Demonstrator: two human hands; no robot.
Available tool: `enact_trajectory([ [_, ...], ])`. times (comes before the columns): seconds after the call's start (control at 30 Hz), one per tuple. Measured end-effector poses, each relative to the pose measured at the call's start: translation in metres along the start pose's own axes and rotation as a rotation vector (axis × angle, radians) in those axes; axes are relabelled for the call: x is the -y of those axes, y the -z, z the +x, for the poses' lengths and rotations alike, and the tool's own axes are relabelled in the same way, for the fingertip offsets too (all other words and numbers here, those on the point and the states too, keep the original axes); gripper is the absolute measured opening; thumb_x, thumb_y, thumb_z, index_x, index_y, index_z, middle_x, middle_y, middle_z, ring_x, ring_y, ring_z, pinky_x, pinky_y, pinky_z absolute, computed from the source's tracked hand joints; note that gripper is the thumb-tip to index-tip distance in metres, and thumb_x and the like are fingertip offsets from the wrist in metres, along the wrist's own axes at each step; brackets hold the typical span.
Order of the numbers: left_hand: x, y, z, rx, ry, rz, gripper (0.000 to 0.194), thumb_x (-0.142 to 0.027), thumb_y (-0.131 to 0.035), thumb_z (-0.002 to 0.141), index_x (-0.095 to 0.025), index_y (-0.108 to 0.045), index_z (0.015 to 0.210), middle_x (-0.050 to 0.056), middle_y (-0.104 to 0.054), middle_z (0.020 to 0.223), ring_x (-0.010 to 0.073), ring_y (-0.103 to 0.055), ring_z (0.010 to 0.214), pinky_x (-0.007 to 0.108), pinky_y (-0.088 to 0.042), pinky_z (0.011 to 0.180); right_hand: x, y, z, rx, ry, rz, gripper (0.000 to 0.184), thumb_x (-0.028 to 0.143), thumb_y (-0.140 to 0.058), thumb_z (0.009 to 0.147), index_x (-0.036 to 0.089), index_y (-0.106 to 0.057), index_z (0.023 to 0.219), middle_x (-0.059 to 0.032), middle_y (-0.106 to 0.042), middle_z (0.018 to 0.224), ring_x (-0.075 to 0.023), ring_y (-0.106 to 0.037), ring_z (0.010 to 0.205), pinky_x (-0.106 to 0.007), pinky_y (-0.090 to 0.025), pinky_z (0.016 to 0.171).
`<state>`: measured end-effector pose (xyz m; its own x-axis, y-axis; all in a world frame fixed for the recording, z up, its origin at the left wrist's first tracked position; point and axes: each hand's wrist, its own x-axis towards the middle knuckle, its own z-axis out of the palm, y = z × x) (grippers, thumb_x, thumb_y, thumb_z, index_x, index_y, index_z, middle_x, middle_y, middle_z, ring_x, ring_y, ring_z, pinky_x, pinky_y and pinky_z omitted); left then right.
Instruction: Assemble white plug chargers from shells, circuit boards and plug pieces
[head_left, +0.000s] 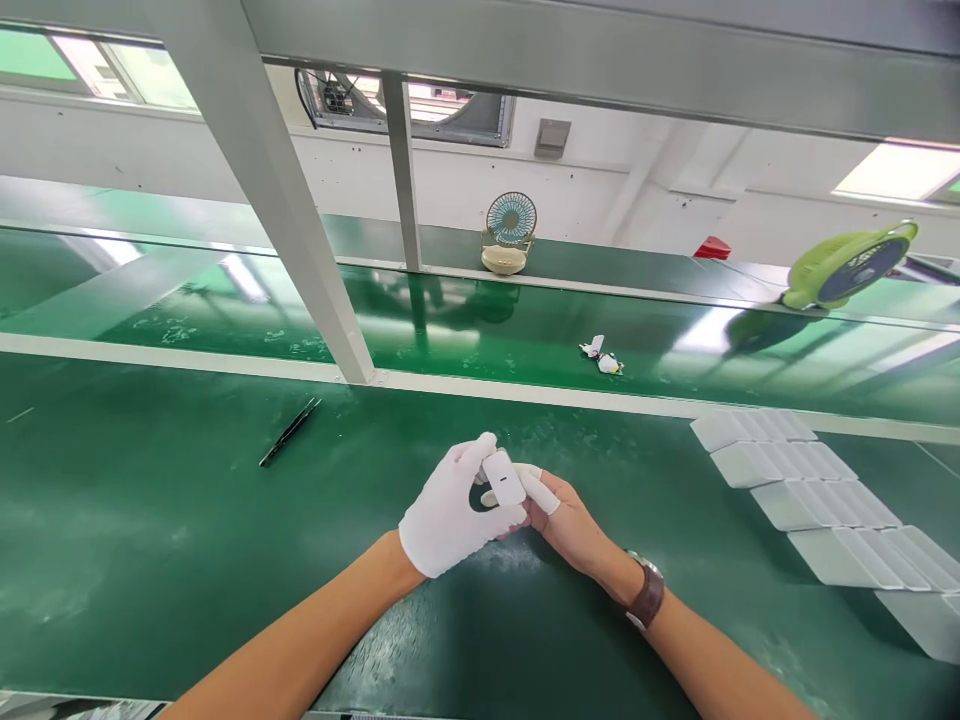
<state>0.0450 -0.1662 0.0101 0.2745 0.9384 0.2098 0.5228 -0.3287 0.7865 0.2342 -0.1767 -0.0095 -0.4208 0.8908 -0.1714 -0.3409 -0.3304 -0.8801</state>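
In front of me, just above the green tabletop, is a small white rounded block (504, 478) with a short dark slot in its face, like a charger housing. My left hand (457, 510), in a white glove, pinches it between thumb and fingers. My right hand (564, 515) is bare apart from white covers on its fingertips and wears a brown-strapped watch. Its fingers close on the block's right side. The block's underside and some fingertips are hidden. Black tweezers (290, 432) lie on the table to the left of my hands.
Several translucent white divided trays (825, 503) lie in a slanting row at the right. A grey post (300, 220) rises from a pale rail beyond my hands. Farther back are white scraps (602, 356), a small fan (510, 225) and a green fan (844, 265).
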Motion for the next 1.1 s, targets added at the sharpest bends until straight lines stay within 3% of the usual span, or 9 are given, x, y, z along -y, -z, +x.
enact_trajectory([
  [0.43, -0.001, 0.003, 0.001, 0.001, 0.066, -0.066, 0.080, -0.033, -0.080, 0.076, -0.025, -0.043, 0.147, 0.008, -0.060, 0.129, 0.0214, -0.067, 0.106, 0.040, -0.057, 0.098, -0.001, 0.000, -0.001, 0.041, -0.001, -0.042, 0.043, 0.051, -0.051, 0.102, 0.017, -0.066, 0.123, -0.0120, -0.074, 0.098, -0.0232, -0.072, 0.081, -0.038, -0.059, 0.068],
  [0.73, -0.001, 0.002, 0.002, -0.018, 0.032, -0.066, 0.077, -0.032, -0.080, 0.076, -0.028, -0.046, 0.145, 0.006, -0.064, 0.120, 0.0222, -0.067, 0.106, 0.039, -0.057, 0.095, 0.002, -0.001, -0.001, 0.061, -0.005, -0.039, 0.040, 0.049, -0.049, 0.103, 0.018, -0.068, 0.120, -0.0116, -0.075, 0.097, -0.0238, -0.072, 0.080, -0.037, -0.058, 0.066],
  [0.93, -0.008, 0.009, 0.003, 0.074, -0.096, 0.057, 0.071, -0.038, -0.084, 0.072, -0.027, -0.053, 0.136, 0.007, -0.065, 0.125, 0.0266, -0.066, 0.106, 0.042, -0.056, 0.091, 0.000, -0.001, -0.001, 0.057, -0.009, -0.016, 0.036, 0.047, -0.049, 0.103, 0.025, -0.069, 0.121, -0.0094, -0.075, 0.105, -0.0238, -0.072, 0.085, -0.037, -0.057, 0.070],
  [1.1, -0.013, 0.010, 0.000, 0.078, -0.223, 0.153, 0.054, -0.046, -0.079, 0.077, -0.027, -0.059, 0.123, 0.006, -0.068, 0.111, 0.0263, -0.066, 0.100, 0.036, -0.054, 0.078, -0.002, 0.000, 0.000, 0.041, 0.019, -0.059, 0.032, 0.045, -0.051, 0.101, 0.027, -0.070, 0.119, -0.0069, -0.075, 0.109, -0.0242, -0.070, 0.096, -0.036, -0.055, 0.080],
])
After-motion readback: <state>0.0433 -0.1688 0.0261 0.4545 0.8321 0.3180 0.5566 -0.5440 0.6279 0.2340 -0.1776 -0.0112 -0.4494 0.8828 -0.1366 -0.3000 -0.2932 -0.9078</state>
